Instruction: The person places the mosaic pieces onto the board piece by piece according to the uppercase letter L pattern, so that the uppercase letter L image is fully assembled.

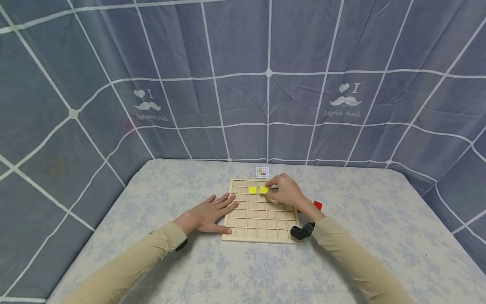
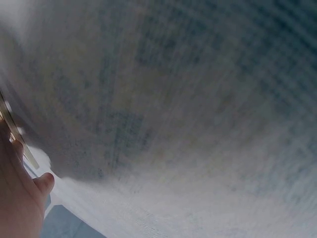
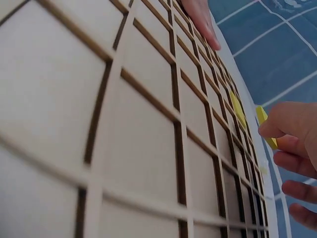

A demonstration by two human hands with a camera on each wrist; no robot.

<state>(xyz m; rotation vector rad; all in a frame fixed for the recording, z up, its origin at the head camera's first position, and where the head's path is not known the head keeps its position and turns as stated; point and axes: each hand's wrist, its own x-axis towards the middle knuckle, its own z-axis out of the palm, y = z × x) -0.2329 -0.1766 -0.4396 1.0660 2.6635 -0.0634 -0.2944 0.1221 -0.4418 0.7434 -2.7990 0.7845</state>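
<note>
Yellow tile (image 1: pixel 263 190) sits pinched in right hand's (image 1: pixel 285 192) grip on wooden grid board (image 1: pixel 258 219).

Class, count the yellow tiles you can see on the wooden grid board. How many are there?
2. One yellow tile sits alone in the board's second row; the other yellow tile is beside it, at the right hand's fingertips. Others may be hidden.

Matt pale wooden grid board (image 1: pixel 258 219), floral cloth table cover (image 1: pixel 379 219)
</note>
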